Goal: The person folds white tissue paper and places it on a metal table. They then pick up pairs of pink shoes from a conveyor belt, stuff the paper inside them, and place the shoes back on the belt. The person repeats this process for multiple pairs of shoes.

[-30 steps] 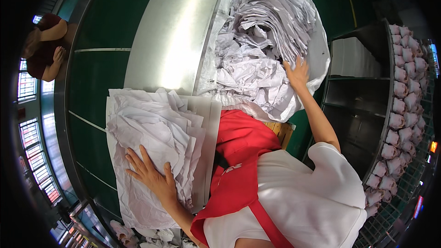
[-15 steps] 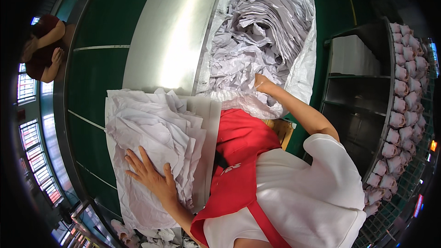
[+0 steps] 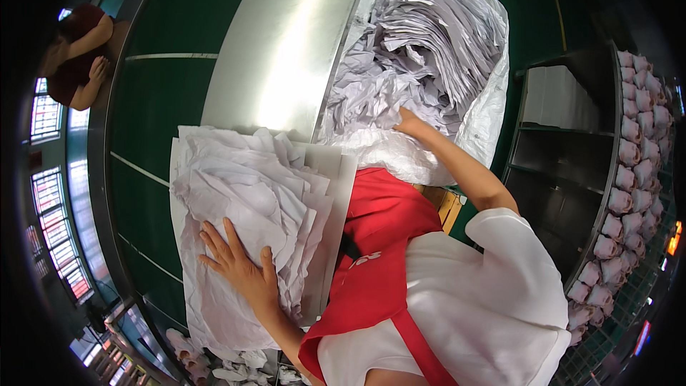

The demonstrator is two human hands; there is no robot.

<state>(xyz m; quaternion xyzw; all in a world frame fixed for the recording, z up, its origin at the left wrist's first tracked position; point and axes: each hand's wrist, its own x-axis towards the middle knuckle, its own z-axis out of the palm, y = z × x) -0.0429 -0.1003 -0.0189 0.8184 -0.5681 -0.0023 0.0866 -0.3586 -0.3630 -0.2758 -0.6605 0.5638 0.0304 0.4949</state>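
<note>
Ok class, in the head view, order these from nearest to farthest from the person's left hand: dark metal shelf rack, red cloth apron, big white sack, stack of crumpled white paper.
1. Stack of crumpled white paper, under the left hand.
2. Red cloth apron, right of the stack.
3. Big white sack, up and right.
4. Dark metal shelf rack, far right.

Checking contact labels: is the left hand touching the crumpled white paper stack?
Touching: head view shows the left hand resting spread on the crumpled white paper stack.

crumpled papers (image 3: 239,179) lie on a white board (image 3: 340,169).
</note>
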